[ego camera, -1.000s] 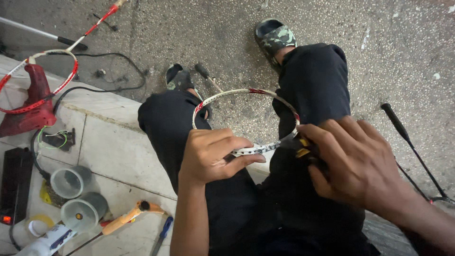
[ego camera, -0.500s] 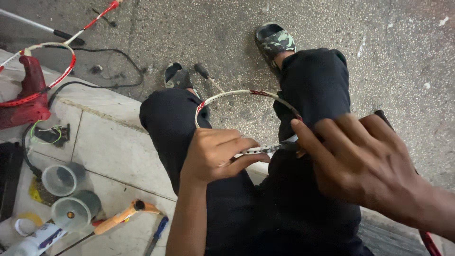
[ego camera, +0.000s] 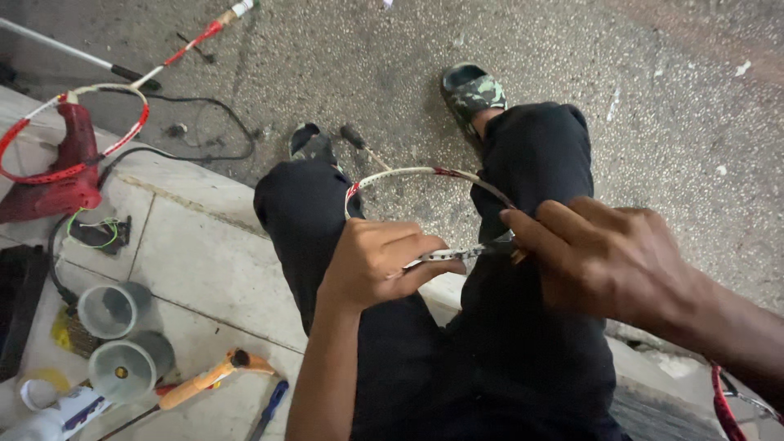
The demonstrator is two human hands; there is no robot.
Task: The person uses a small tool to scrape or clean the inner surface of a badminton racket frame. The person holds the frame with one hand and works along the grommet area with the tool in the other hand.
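The racket frame (ego camera: 425,173) lies across the person's lap, its hoop arching between the two knees. The left hand (ego camera: 377,263) is clenched on the near rim; the right hand (ego camera: 608,260) pinches the same rim just beside it, fingertips closed on a small tool or fitting — too hidden to tell which. The frame looks light and thin, stiff yet likely to crack if twisted — best held at the rim close to the work. Two cups (ego camera: 114,309) and a screwdriver (ego camera: 204,382) sit on the tiled floor (ego camera: 204,261).
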